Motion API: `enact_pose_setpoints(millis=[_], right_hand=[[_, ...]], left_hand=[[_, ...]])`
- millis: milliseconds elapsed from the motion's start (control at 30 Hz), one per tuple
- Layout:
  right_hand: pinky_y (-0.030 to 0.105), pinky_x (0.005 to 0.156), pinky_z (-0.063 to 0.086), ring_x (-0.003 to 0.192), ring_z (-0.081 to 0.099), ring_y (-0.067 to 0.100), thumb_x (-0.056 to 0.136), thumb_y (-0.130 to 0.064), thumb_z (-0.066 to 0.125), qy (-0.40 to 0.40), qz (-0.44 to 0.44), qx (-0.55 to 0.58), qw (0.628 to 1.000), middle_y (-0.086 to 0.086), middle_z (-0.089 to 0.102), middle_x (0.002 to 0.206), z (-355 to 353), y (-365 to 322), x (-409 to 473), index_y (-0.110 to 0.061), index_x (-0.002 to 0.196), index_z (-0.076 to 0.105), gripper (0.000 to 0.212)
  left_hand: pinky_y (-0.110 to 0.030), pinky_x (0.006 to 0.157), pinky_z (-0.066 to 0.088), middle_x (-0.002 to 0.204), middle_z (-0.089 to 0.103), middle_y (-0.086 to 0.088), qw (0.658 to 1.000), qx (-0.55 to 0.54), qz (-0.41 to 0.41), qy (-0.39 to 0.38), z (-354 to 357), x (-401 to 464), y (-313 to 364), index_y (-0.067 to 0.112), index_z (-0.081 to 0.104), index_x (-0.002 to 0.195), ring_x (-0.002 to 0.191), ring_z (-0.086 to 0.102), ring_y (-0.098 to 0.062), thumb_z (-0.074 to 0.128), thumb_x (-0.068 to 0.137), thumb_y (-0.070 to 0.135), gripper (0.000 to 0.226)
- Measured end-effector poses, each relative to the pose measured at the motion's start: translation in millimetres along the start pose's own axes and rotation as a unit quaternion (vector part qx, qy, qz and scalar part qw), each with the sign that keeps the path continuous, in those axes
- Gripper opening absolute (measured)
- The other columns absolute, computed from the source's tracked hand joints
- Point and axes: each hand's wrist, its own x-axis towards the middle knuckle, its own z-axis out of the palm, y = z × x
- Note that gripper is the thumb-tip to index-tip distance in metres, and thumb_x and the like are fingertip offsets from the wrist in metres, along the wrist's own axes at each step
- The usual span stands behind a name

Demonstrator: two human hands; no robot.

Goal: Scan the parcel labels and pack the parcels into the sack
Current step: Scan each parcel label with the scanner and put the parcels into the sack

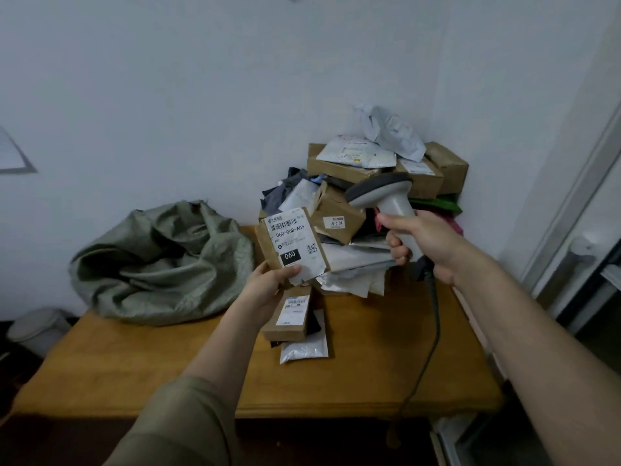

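Note:
My left hand (268, 284) grips a small cardboard parcel (291, 245) by its lower edge, held up above the table with its white label facing me; the label reads 060-06B-A05. My right hand (416, 243) grips the handle of a grey barcode scanner (386, 196), whose head points left toward the parcel. The scanner's dark cable (433, 324) hangs down over the table's front. A crumpled grey-green sack (161, 264) lies on the table's left back part, beside the held parcel.
A heap of cardboard boxes and plastic mailers (376, 183) is piled at the back right against the wall. A small labelled box (289, 314) and a silver mailer (304, 349) lie on the wooden table (134, 375). A white bin (37, 327) stands at the left.

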Motion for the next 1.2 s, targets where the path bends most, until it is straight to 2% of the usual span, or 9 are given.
enact_pose_setpoints(millis=[67,233,300,433,600,700,833,1033,1200], right_hand=[[0.02,0.044,0.034,0.044,0.039,0.009,0.095,-0.022,0.062,-0.041,-0.002,-0.011,0.999,0.0,0.045,0.059,7,-13,-7,-0.013,0.092,0.053,0.014],[0.019,0.042,0.034,0.045,0.037,0.009,0.095,-0.021,0.062,-0.094,-0.016,-0.051,0.994,0.001,0.044,0.06,8,-32,-22,-0.014,0.088,0.053,0.014],[0.018,0.042,0.033,0.045,0.036,0.008,0.095,-0.021,0.061,-0.112,-0.02,-0.064,0.991,0.0,0.043,0.061,1,-39,-27,-0.014,0.086,0.053,0.014],[0.018,0.041,0.033,0.044,0.036,0.007,0.095,-0.02,0.061,-0.149,-0.022,-0.105,0.983,0.0,0.043,0.06,-13,-51,-35,-0.012,0.089,0.055,0.012],[0.018,0.041,0.034,0.044,0.036,0.007,0.095,-0.021,0.062,-0.164,-0.031,-0.119,0.979,0.0,0.043,0.061,-27,-55,-40,-0.012,0.093,0.056,0.011],[0.018,0.041,0.033,0.044,0.036,0.006,0.095,-0.02,0.063,-0.168,-0.028,-0.117,0.978,0.0,0.042,0.061,-34,-56,-42,-0.013,0.092,0.056,0.01],[0.018,0.041,0.033,0.042,0.035,0.006,0.095,-0.02,0.062,-0.171,-0.021,-0.117,0.978,0.0,0.041,0.06,-43,-56,-43,-0.014,0.09,0.055,0.011],[0.017,0.04,0.032,0.041,0.035,0.006,0.095,-0.02,0.062,-0.177,-0.018,-0.101,0.979,-0.001,0.041,0.059,-55,-58,-43,-0.013,0.09,0.053,0.013],[0.018,0.04,0.032,0.042,0.034,0.006,0.096,-0.02,0.061,-0.169,-0.063,-0.022,0.983,-0.002,0.042,0.057,-51,-57,-33,-0.012,0.089,0.051,0.014]], left_hand=[[-0.039,0.091,0.055,0.11,0.071,-0.011,1.0,-0.002,0.003,0.023,2,-6,2,0.007,0.059,0.119,0.1,0.069,-0.026,0.072,0.081,0.0,0.04],[-0.025,0.054,0.056,0.1,0.071,-0.011,0.997,-0.051,-0.013,0.061,18,-22,0,0.006,0.058,0.116,0.079,0.07,-0.02,0.067,0.087,0.001,0.03],[-0.024,0.051,0.055,0.099,0.07,-0.012,0.995,-0.058,-0.013,0.075,24,-26,-1,0.004,0.058,0.118,0.079,0.07,-0.02,0.066,0.087,0.001,0.032],[-0.025,0.048,0.055,0.092,0.069,-0.012,0.993,-0.078,-0.021,0.081,34,-33,-6,0.005,0.06,0.105,0.077,0.068,-0.021,0.061,0.09,-0.001,0.016],[-0.025,0.052,0.056,0.099,0.068,-0.011,0.993,-0.067,-0.027,0.09,42,-31,-16,0.006,0.059,0.109,0.085,0.066,-0.02,0.061,0.091,0.0,0.019],[-0.032,0.08,0.055,0.107,0.069,-0.012,0.992,-0.062,-0.034,0.106,44,-28,-22,0.003,0.058,0.121,0.093,0.067,-0.021,0.066,0.088,0.003,0.034],[-0.028,0.071,0.05,0.098,0.068,-0.008,0.988,-0.063,-0.047,0.131,49,-27,-28,0.006,0.057,0.114,0.086,0.065,-0.019,0.068,0.088,0.008,0.028],[-0.037,0.109,0.039,0.108,0.064,-0.009,0.983,-0.048,-0.059,0.166,47,-14,-38,0.006,0.053,0.123,0.107,0.06,-0.024,0.075,0.083,0.015,0.047],[-0.041,0.106,0.043,0.13,0.058,-0.013,0.982,-0.066,-0.06,0.168,43,-12,-38,0.006,0.048,0.134,0.114,0.059,-0.027,0.079,0.079,0.021,0.065]])
